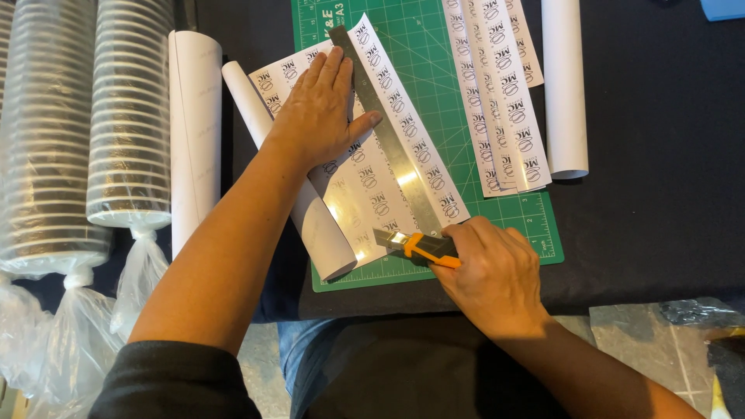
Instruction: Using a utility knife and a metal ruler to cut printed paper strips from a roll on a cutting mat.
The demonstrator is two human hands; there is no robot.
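Observation:
My left hand (322, 109) presses flat on a glossy printed sticker sheet (365, 182), its thumb against a long metal ruler (388, 136) that lies diagonally across the sheet. The sheet rests on a green cutting mat (434, 62), and its left end curls into a roll (310, 217). My right hand (497, 275) grips an orange and black utility knife (423, 247) at the near end of the ruler, with the blade end on the sheet beside the ruler's edge.
Cut sticker strips (500, 93) lie on the right part of the mat. A white paper roll (564, 85) sits right of them, another white roll (194, 132) at the left. Two bagged stacks of lids or cups (128, 116) lie at far left. Crumpled plastic (660, 334) lies at lower right.

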